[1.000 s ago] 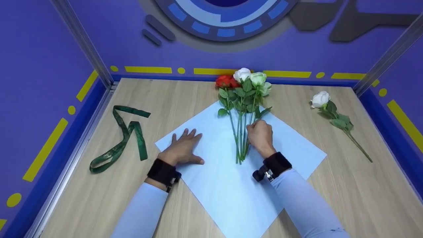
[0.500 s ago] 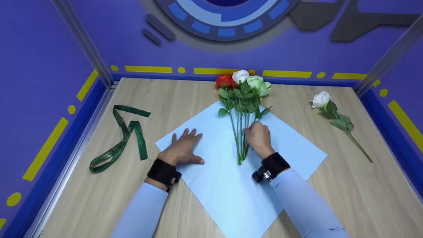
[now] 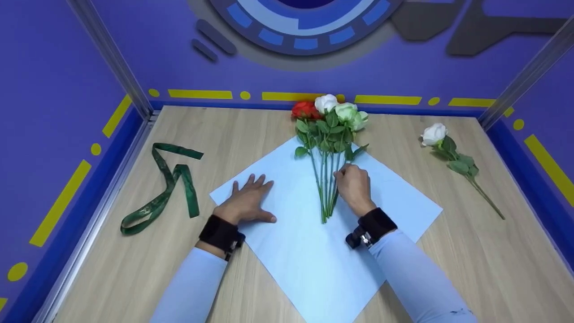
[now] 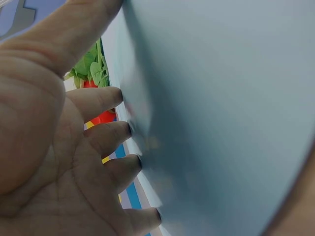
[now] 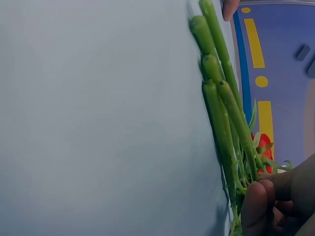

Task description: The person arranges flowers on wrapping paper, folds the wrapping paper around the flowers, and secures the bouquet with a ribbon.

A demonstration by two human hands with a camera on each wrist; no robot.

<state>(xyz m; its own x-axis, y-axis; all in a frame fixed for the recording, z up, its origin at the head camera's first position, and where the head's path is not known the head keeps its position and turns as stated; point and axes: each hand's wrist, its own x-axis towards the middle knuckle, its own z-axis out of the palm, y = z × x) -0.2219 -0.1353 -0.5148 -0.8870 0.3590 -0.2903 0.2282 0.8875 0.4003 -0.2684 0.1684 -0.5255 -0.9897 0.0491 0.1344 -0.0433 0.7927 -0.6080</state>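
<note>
A bunch of artificial roses (image 3: 329,143) lies over the far corner of a light blue paper sheet (image 3: 305,269): red, white and pale green blooms, with long stems (image 5: 224,123) pointing toward the person. The right hand (image 3: 354,186) has its fingers curled at the right side of the stems. In the right wrist view its thumb and forefinger pinch a rose stem (image 5: 241,128). Spread out flat, the left hand (image 3: 245,202) presses on the paper's left corner. Its fingertips (image 4: 132,162) touch the sheet in the left wrist view.
A dark green ribbon (image 3: 168,184) lies loosely folded on the wooden table (image 3: 112,278) at the left. One separate white rose (image 3: 434,133) with leaves and stem lies at the right. Blue panels (image 3: 269,76) wall the table at the back and both sides.
The right hand shifts slightly left, then back right, by the stems. The blooms and stem ends settle closer together. The left hand stays in place.
</note>
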